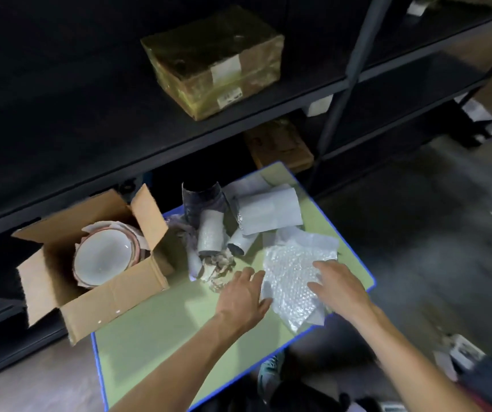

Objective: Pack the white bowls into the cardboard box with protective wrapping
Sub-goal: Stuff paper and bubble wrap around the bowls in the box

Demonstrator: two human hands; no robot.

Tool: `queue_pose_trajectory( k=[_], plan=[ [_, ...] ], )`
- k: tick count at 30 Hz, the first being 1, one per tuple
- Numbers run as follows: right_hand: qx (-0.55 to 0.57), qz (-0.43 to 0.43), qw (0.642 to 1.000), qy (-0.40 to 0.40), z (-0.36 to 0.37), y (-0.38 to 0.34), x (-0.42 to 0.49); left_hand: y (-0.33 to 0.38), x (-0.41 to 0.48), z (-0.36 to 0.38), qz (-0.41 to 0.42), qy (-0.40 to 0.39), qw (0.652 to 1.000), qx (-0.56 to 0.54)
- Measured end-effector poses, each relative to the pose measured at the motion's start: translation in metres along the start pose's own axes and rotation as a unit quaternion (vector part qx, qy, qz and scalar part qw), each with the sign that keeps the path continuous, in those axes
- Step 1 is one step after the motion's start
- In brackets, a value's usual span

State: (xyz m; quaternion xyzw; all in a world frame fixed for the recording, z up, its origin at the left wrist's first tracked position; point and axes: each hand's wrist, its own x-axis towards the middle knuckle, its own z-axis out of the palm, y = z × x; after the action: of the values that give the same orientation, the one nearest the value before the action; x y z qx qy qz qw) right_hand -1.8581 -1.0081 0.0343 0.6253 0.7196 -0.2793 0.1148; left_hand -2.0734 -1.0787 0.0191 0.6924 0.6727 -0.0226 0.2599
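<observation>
Nearest to the camera are the two bare forearms, which reach forward over the green table [155,337]. The left hand [246,292] lies flat with its fingers straight and a little spread; the fingertips are at the left edge of the bubble wrap sheet [290,275]. The right hand [338,288] rests on top of the same sheet, its fingers relaxed and only slightly bent. Neither hand holds anything.

The step in hand seems to be the smoothing of the sheet before a bowl is put on it. To do it well, I think both palms should press outward from the middle, so that the creased corners lie flat. The near corner hangs over the table edge, so the sheet is better drawn toward the table's middle first.

The white bowl [102,257] is not near the hands. It stands tilted inside the open cardboard box [114,298], with paper around it, at the left side of the table and well apart from the left hand. Whether more bowls are behind it, I cannot tell. Between the box and the sheet lie several rolls of wrapping material [268,214].
</observation>
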Motion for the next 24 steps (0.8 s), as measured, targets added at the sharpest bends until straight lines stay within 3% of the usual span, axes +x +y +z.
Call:
queue_pose_trajectory(
  k=[5, 13, 18, 24],
  plan=[
    [-0.008, 0.009, 1.0, -0.026, 0.001, 0.027, 0.012, 0.016, 0.017, 0.017, -0.04, -0.037, 0.998, 0.01],
    [0.022, 0.002, 1.0, -0.018, 0.008, 0.026, 0.03, 0.023, 0.025, 0.03, -0.082, -0.018, 0.996, -0.038],
    [0.076, -0.014, 0.997, -0.002, 0.006, 0.02, 0.033, 0.022, 0.023, 0.027, -0.095, 0.022, 0.993, -0.069],
    [0.176, -0.067, 0.981, -0.039, -0.017, 0.01, 0.026, 0.007, 0.009, 0.009, -0.111, 0.088, 0.982, -0.126]
  ],
)
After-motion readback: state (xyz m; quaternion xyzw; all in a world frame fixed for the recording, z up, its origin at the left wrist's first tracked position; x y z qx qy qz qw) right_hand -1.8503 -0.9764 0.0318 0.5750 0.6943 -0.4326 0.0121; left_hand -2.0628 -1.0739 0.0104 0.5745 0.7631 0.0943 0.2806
